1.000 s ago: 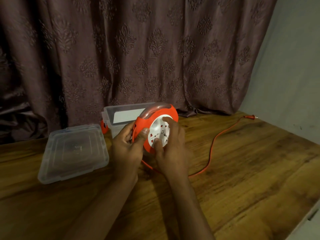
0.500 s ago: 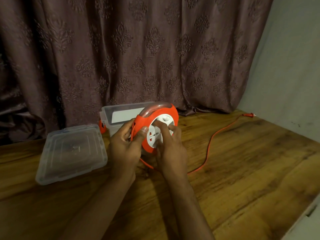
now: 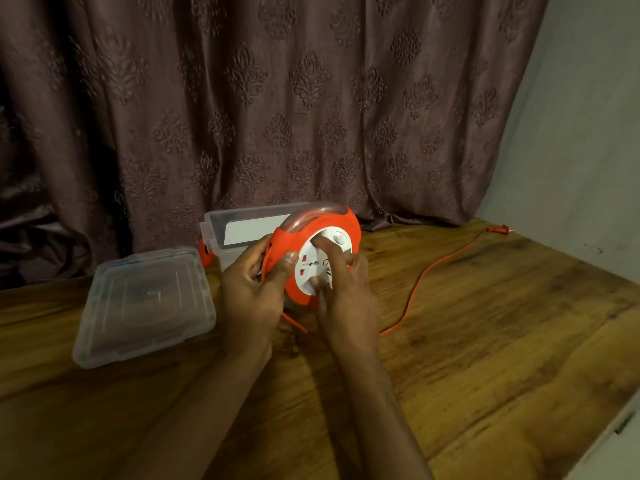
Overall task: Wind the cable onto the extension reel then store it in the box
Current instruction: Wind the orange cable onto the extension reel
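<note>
An orange extension reel (image 3: 341, 221) with a white socket face and a clear handle is held upright above the table centre. My left hand (image 3: 251, 289) grips its orange rim, thumb on the front edge. My right hand (image 3: 343, 292) has its fingers curled on the white centre disc. The orange cable (image 3: 420, 277) runs from under the reel across the table to its plug (image 3: 500, 230) at the far right. A clear plastic box (image 3: 221, 228) stands open just behind the reel.
The box's clear lid (image 3: 142, 303) lies flat on the wooden table (image 3: 502, 341) to the left of my hands. A dark patterned curtain (image 3: 277, 98) hangs behind the table. A grey wall (image 3: 588, 133) borders the right side, and the table's edge shows at the lower right.
My right hand's fingers have shifted round the white disc, from its right side to the top and lower left. The cable's loop near the reel has drawn in slightly.
</note>
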